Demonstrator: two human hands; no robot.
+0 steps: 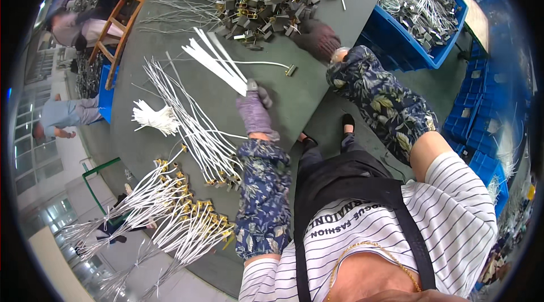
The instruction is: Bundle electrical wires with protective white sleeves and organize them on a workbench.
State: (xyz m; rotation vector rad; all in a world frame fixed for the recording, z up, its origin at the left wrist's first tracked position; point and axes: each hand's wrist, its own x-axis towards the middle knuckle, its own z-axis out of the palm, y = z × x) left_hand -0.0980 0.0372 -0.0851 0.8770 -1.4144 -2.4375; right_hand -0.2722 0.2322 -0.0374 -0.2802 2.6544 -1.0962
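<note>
White strips (pixel 211 64), on the person's side of the metal-parts heap (pixel 272 4), fan from the left hand (pixel 256 108), its grip clamped round their near ends, likely keeping them bunched; the right hand (pixel 318 40) meets the heap's right edge, its grip I cannot tell; dark lettering (pixel 340 220) marks the striped shirt (pixel 453 211), farthest from the heap

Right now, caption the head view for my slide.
Purple-gloved left hand holding thin white cables over a grey table, maroon-gloved right hand at a heap of grey boxy parts.
</note>
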